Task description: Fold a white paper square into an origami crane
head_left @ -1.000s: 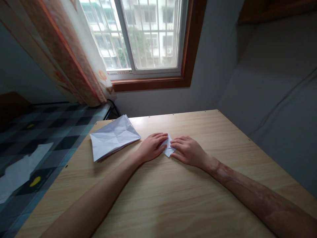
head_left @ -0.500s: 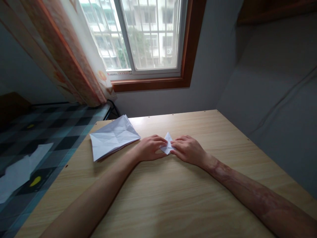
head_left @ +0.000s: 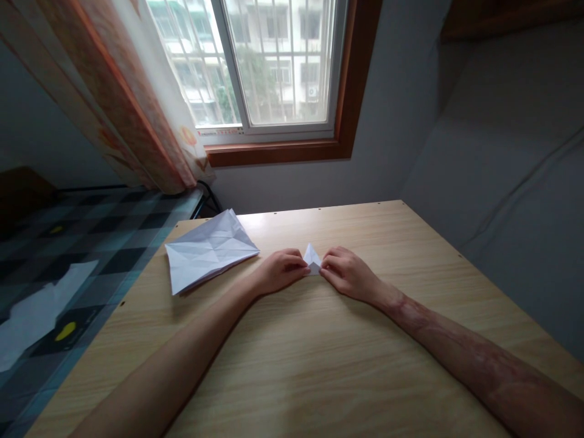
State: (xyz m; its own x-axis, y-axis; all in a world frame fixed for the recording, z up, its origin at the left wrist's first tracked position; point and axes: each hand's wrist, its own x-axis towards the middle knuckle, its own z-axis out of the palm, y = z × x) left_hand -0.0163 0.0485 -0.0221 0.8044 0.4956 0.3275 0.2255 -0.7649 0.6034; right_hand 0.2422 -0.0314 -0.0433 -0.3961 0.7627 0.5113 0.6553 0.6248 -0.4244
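Left hand (head_left: 283, 271) and right hand (head_left: 349, 272) each pinch one side of a small white folded-paper triangle (head_left: 312, 260); grip narrow in both. Largest item: rectangular, pale wood-grain table (head_left: 283, 365). Left of the table: blue-and-black checked cloth (head_left: 130, 228) over a flat surface. Beyond the table's far edge: grey-framed sliding window (head_left: 283, 67), set in reddish-brown wooden trim (head_left: 280, 154). Left of the table, on the cloth: irregular flat sheet of white paper (head_left: 36, 313). On the table's far left part: creased, four-sided piece of layered white paper (head_left: 210, 252), one corner near the left hand. Smallest item: the triangle, on the table's middle towards the far edge, apex facing that edge, lower corners covered by the hands.
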